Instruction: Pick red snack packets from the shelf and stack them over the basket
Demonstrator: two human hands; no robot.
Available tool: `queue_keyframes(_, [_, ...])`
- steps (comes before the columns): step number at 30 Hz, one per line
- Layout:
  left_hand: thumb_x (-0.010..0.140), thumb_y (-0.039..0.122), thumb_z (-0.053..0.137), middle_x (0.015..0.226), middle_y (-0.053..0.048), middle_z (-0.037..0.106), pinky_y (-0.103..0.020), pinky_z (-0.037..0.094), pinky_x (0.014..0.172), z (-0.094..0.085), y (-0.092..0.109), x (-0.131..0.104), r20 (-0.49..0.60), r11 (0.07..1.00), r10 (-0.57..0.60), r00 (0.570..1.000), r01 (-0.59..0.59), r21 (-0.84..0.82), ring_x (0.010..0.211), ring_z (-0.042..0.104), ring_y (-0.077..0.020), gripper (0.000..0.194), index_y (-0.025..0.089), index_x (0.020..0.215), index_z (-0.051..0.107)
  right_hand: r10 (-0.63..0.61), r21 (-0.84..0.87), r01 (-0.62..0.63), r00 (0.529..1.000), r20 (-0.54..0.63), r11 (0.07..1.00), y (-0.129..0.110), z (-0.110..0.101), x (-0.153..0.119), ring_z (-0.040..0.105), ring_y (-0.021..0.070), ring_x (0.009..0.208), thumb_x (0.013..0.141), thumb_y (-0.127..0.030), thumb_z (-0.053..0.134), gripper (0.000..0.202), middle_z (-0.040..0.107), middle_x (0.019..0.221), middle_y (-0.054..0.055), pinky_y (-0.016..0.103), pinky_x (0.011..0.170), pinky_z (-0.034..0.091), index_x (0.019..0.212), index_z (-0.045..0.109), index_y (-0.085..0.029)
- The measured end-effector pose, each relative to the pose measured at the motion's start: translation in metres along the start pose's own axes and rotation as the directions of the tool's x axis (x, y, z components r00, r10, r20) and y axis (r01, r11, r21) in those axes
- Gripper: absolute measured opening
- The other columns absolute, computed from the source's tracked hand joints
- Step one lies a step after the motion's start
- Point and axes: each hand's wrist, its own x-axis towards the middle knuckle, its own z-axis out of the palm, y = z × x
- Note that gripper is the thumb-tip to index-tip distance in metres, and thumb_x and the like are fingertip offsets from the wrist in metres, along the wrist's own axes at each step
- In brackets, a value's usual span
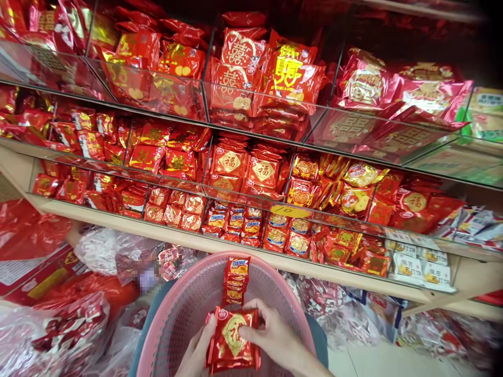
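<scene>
My left hand (196, 351) and my right hand (271, 335) together hold a stack of red foil snack packets (232, 339) with a gold emblem, low in the middle of the view. They hold it over a pink plastic basket (184, 309). Inside the basket, just beyond the held stack, stands a pile of small red and orange packets (236, 280). The left hand grips the stack's left edge. Fingers of the right hand lie across its top right.
Tiered shelves with clear dividers (251, 209) hold many red and gold snack packets. A yellow price tag (290, 211) sticks to the lowest tier's front. White packets (424, 264) sit at the lower right. Plastic bags of goods (58, 319) lie under the shelf.
</scene>
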Motion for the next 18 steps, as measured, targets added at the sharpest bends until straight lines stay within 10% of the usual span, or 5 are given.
queue_keyframes(6, [0.056,0.042,0.077,0.105,-0.018,0.067,-0.043,0.047,0.090,-0.004,-0.007,-0.006,-0.111,0.998,0.048,0.993,-0.043,0.048,0.104,0.058,-0.0344,0.072,0.009,0.116,0.055,-0.104,-0.237,0.058,0.977,-0.184,0.970,0.010,0.021,-0.008,0.057,0.0212,0.096,0.072,-0.032,0.061,0.038,0.063,0.104,0.004,0.031,0.086,0.041,0.107,0.052,-0.022])
queue_keyframes(13, [0.054,0.043,0.077,0.097,-0.017,0.069,-0.043,0.048,0.089,-0.004,-0.007,-0.006,-0.123,0.999,0.043,0.991,-0.039,0.034,0.101,0.060,-0.0344,0.061,0.010,0.102,0.063,-0.149,-0.046,0.144,0.873,-0.464,0.989,0.042,0.048,-0.002,0.051,0.0235,0.110,0.068,-0.036,0.063,0.055,0.056,0.117,0.007,0.033,0.097,0.037,0.118,0.047,-0.022])
queue_keyframes(18, [0.052,0.044,0.078,0.098,-0.017,0.069,-0.043,0.047,0.090,-0.005,-0.015,-0.001,-0.113,0.999,0.024,0.993,-0.022,0.026,0.101,0.060,-0.0347,0.064,0.009,0.103,0.062,0.040,0.175,0.046,0.888,-0.458,0.984,0.059,0.055,0.004,0.044,0.0230,0.120,0.069,-0.047,0.063,0.073,0.050,0.128,0.008,0.034,0.102,0.034,0.131,0.035,-0.021])
